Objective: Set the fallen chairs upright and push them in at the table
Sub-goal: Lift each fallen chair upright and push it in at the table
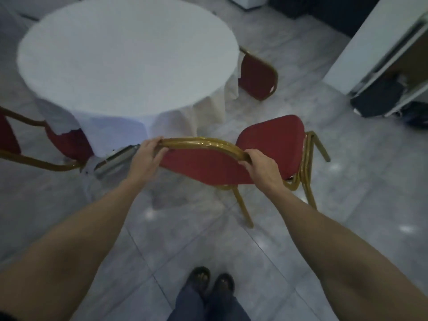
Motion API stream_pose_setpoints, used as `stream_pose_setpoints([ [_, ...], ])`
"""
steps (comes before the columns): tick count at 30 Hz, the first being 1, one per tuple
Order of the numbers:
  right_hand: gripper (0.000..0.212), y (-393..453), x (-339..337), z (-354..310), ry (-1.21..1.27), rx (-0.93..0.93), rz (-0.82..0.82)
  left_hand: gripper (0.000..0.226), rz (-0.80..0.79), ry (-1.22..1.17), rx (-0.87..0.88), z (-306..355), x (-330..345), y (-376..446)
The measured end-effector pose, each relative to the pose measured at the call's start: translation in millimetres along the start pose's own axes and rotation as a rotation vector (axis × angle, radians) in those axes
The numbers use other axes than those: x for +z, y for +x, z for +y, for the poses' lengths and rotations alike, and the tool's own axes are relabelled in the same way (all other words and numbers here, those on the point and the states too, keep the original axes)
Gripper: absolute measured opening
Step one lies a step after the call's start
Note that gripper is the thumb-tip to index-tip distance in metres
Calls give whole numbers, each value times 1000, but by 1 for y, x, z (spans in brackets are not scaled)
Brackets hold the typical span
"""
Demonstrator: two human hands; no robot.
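A red padded chair point(271, 137) with a gold metal frame stands tilted in front of me, its seat turned to the right of the table. My left hand point(146, 156) grips the left end of its gold top rail. My right hand point(261, 165) grips the right end of the same rail. The round table point(125, 54) under a white cloth lies ahead and to the left. A second red chair point(257, 75) stands pushed in at the table's right side. A third red chair point(67, 142) sits at the table's left front, partly under the cloth.
The floor is pale glossy tile. A white panel point(361, 47) leans at the right with a dark bag point(377, 98) at its foot. A metal table base part point(115, 158) shows below the cloth. My feet point(208, 281) are at the bottom edge.
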State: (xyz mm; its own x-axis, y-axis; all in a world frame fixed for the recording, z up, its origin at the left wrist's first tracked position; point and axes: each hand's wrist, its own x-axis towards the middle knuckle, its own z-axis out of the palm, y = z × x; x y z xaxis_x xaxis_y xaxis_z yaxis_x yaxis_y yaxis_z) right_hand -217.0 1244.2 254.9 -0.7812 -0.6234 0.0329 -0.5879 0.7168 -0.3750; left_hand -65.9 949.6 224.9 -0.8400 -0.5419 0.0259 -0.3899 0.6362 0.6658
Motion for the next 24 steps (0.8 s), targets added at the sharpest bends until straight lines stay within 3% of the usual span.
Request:
stream_pose_setpoints([
  [4,27,-38,-33,9,65,88,74,45,-4,-57,-16,33,-10,17],
  [10,15,-106,-53,22,105,359,85,47,-129,-140,282,112,-2,35],
  [17,7,-190,-28,37,158,661,102,53,-235,131,691,189,33,15],
  [24,18,-239,8,26,324,893,243,51,-365,244,874,180,56,-19],
])
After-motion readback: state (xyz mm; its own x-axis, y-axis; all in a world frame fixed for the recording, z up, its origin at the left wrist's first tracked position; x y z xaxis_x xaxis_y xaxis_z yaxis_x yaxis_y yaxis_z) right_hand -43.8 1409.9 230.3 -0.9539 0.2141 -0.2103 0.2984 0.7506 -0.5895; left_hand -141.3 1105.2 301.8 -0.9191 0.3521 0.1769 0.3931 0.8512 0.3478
